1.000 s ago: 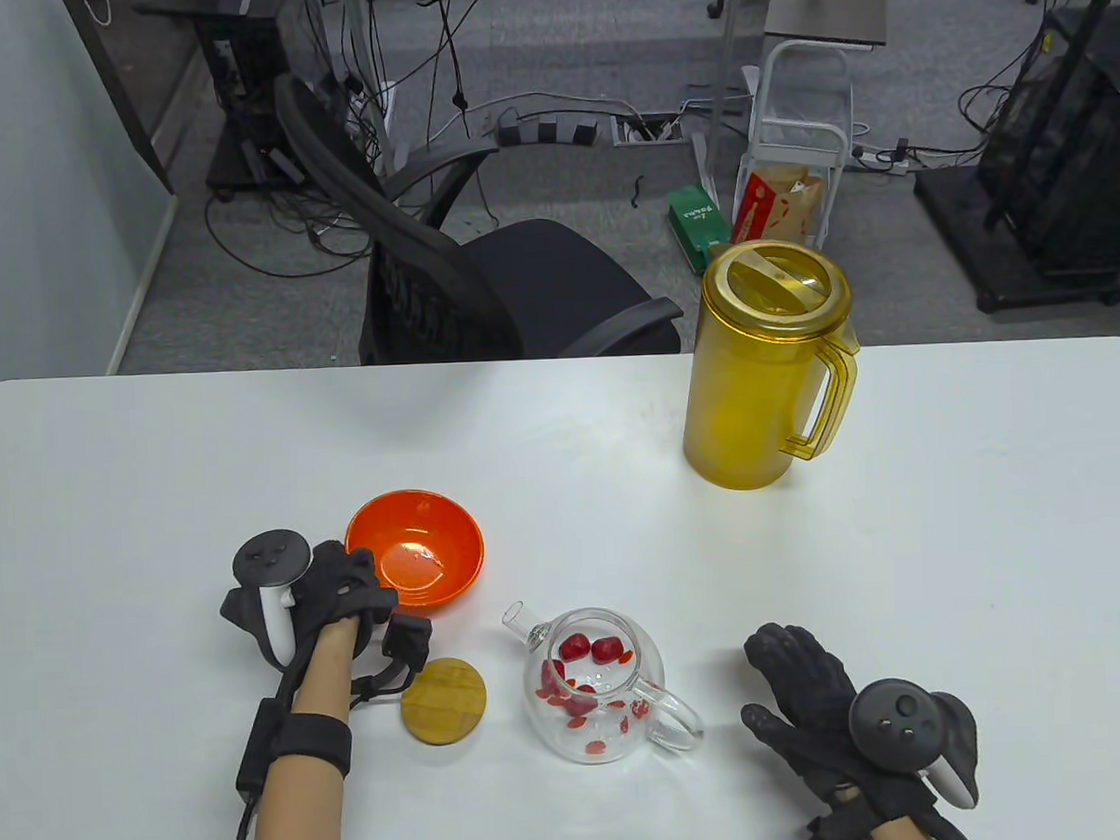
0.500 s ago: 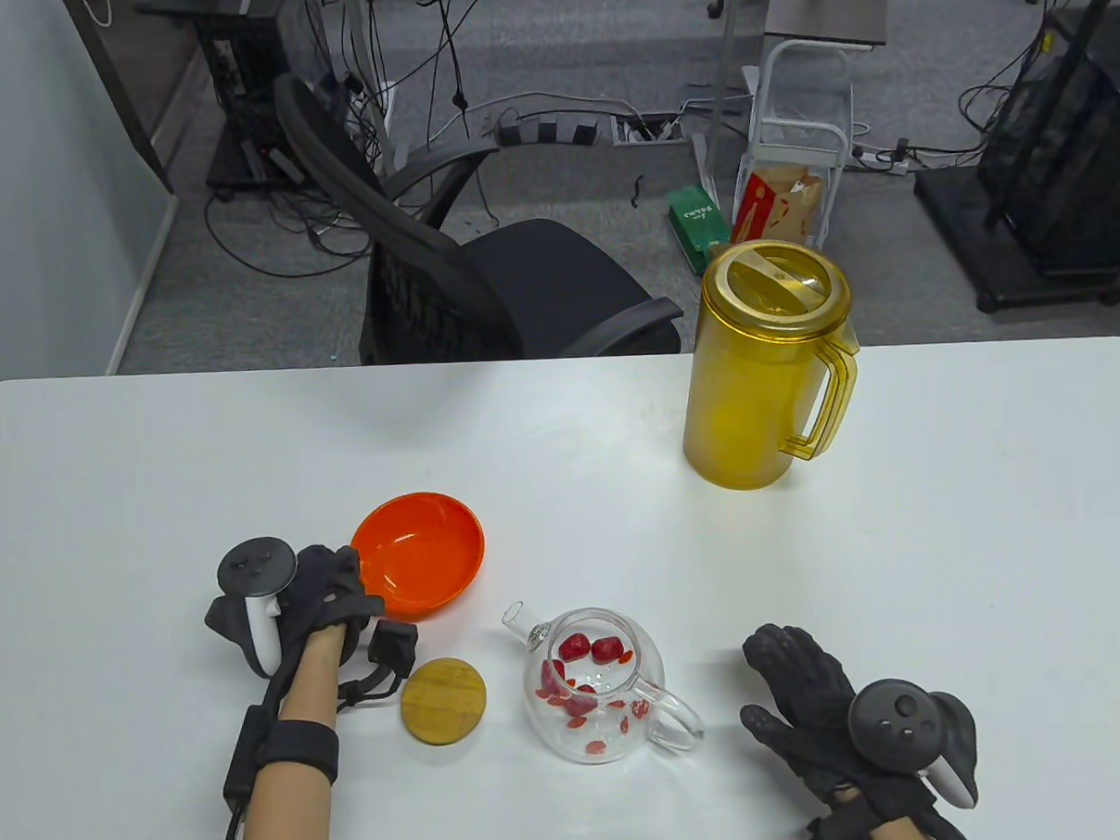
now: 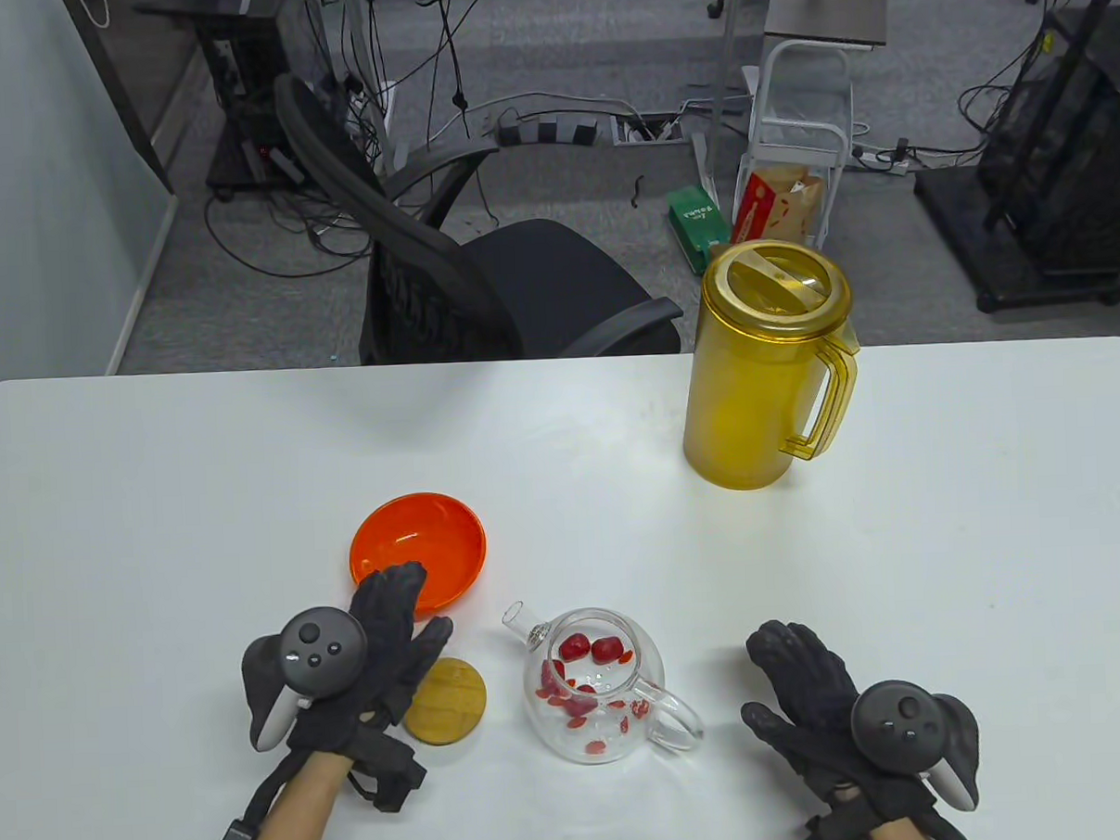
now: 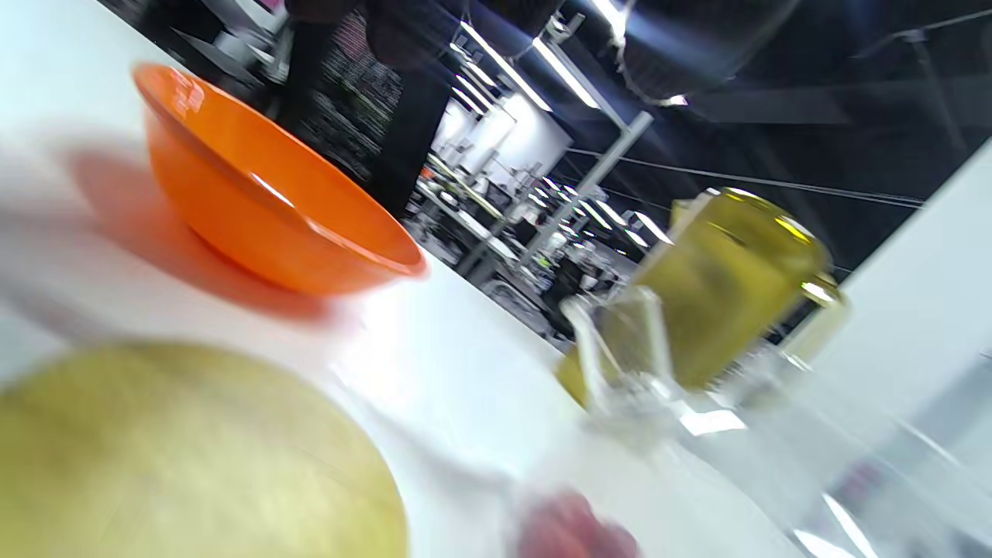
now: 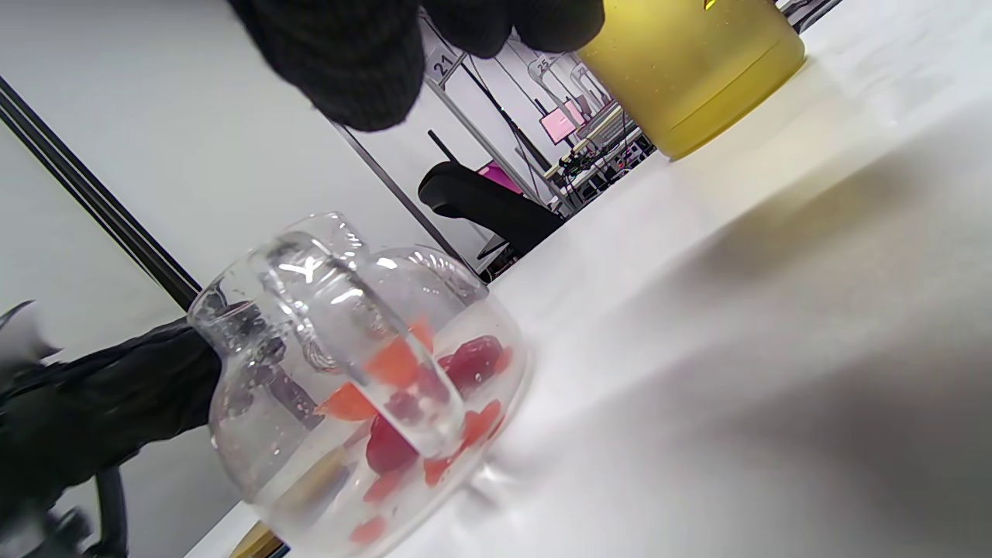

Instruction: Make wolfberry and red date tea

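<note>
Left hand (image 3: pixel 382 660) spread flat, empty, fingers overlapping wooden lid (image 3: pixel 449 703); released orange bowl (image 3: pixel 418 552) a second ago, bowl now at its 12 o'clock. Glass teapot (image 3: pixel 598 687) at tabletop (image 3: pixel 561 438) centre-front, dates inside: light, fragile, slippery; best taken by handle. Right hand (image 3: pixel 814 706) open, resting at teapot's 3 o'clock, unmoved.

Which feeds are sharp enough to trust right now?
Table view: sharp, evenly lit. Left wrist view: motion-blurred, wooden lid and glass teapot smeared, orange bowl clearer. Right wrist view: teapot crisp, yellow pitcher and near tabletop soft.
</note>
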